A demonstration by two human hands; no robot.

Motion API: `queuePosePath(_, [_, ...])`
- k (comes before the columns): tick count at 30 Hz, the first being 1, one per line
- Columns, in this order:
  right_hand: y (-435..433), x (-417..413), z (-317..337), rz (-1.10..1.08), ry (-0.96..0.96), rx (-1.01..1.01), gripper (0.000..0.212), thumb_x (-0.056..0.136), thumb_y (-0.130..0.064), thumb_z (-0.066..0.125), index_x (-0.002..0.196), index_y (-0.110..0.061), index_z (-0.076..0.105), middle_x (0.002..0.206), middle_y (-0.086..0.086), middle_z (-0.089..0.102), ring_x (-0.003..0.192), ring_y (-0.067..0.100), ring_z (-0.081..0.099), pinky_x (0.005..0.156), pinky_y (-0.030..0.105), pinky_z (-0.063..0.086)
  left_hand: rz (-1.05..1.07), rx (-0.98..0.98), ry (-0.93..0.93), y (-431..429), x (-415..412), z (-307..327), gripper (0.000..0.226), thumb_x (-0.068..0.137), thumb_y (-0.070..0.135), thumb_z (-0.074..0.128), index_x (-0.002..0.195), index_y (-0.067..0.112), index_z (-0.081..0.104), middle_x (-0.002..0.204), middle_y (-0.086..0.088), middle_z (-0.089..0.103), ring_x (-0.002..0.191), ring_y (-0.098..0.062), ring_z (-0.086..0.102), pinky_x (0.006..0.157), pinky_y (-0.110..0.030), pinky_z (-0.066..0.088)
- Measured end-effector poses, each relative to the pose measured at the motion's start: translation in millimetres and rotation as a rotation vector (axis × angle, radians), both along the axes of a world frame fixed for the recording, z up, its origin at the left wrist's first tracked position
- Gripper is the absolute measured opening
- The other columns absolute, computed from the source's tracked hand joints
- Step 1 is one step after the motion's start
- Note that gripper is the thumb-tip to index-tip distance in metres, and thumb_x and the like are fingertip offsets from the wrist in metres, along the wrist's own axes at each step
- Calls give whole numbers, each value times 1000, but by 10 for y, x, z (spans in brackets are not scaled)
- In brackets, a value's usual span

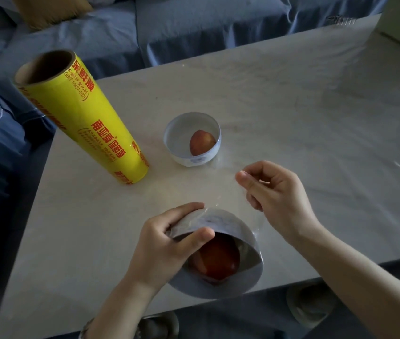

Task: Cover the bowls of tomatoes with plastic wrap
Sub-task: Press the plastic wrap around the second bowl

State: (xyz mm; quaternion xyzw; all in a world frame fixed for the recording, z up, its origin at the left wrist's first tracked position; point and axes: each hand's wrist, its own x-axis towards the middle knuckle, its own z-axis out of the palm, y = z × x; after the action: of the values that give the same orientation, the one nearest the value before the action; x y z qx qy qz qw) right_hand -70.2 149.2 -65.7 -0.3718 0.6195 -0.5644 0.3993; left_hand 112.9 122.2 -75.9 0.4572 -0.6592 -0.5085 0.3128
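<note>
The near bowl [233, 228], with a red tomato [218, 261] inside, is held tilted at the front edge of the table [291, 106]. Its rim is gripped by the left hand [167, 243]. A clear plastic wrap sheet [218, 204] is pinched by the right hand [277, 196], just beyond the bowl, and reaches the bowl's far side. A second bowl [177, 133] with a tomato is set farther back, near the upright yellow plastic wrap roll [81, 118].

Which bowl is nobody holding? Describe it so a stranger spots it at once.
On the pale table, look just right of the upright yellow roll. The bowl there stands level, untouched; the other bowl is tilted in the left hand.
</note>
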Motion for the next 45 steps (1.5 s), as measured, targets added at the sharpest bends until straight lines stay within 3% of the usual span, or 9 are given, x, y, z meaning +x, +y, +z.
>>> queuePosePath(12, [20,81,-111,305,-15,302,14,77,-26,71,70,-14,72,61,-3,67,53,4,57,50,14,47,-152,-130,23,36,31,89,51,46,80,66,92,58,66,93,31,69,86,8,65,72,-7,47])
queuePosePath(16, [37,37,-231,367,189,381,21,74,-11,74,58,-21,66,56,-8,63,52,2,54,53,16,46,-131,-106,65,74,24,36,52,45,75,70,92,54,68,90,27,71,84,6,66,70,-8,48])
queuePosePath(20, [75,-178,-194,42,179,159,22,79,-11,69,63,-26,66,48,-13,62,48,-3,53,54,9,43,-35,-110,117,52,16,39,54,50,77,67,86,37,72,87,24,72,81,6,66,70,-7,47])
queuePosePath(22, [186,-281,3,-18,76,-43,11,83,-20,64,73,-21,69,65,-7,71,60,0,61,64,13,50,1,-135,79,22,20,39,56,51,73,68,91,34,67,85,29,70,80,9,65,69,-4,45])
queuePosePath(24, [320,-246,160,195,117,-120,22,82,-37,61,88,-19,71,90,-7,73,83,0,66,77,13,50,14,-171,39,-6,23,23,53,53,69,68,92,32,64,86,34,68,82,11,64,68,-3,45])
queuePosePath(29, [342,14,39,589,434,18,63,69,-60,61,126,-37,52,125,-27,54,116,-12,47,96,8,38,28,-146,69,-1,-4,-8,40,52,46,66,90,32,65,84,33,69,82,11,64,70,-3,45])
queuePosePath(37, [166,-100,-74,684,165,170,72,52,-56,74,117,-29,58,109,-10,67,102,5,62,88,29,53,83,-209,84,-3,28,-66,36,61,50,65,91,29,66,86,34,68,86,11,64,73,-4,44])
queuePosePath(41, [260,-155,-129,589,-180,126,79,50,-58,79,114,-15,63,111,3,70,104,17,65,81,23,52,253,-71,178,-50,-7,-105,25,66,51,52,76,43,74,82,23,72,82,5,65,74,-12,49])
queuePosePath(45, [269,-115,-210,414,-312,72,69,44,-58,82,95,-14,73,92,3,75,86,14,70,70,18,52,148,64,95,-68,7,-83,42,67,60,48,95,37,69,99,16,72,100,-1,63,91,-26,49])
